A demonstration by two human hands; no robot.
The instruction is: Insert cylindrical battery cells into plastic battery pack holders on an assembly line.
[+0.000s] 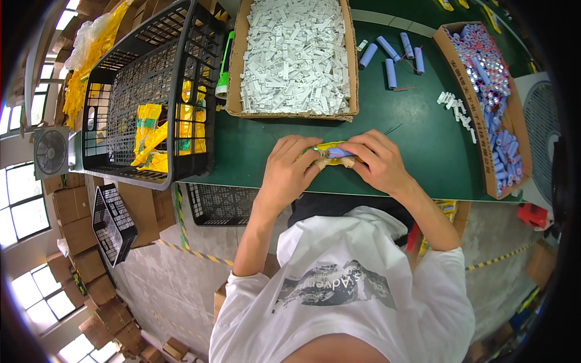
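Note:
Near the front edge of the green table, both hands meet over a small yellow plastic housing (328, 146). A lilac battery cell (339, 153) lies in it, with a green glint at its left end. My left hand (287, 166) grips the housing's left end between thumb and fingers. At the other end, my right hand (380, 163) is closed on the housing, its fingertips by the cell. Thin dark wires (393, 129) stick out beyond the right hand. My fingers partly hide the housing.
A cardboard box of small white plastic pieces (296, 57) stands ahead. Loose lilac cells (391, 73) and white pieces (458, 114) lie to its right. Farther right is a box of cells (468, 78) beside a fan (538, 127). A black crate (175, 130) holding yellow housings stands left.

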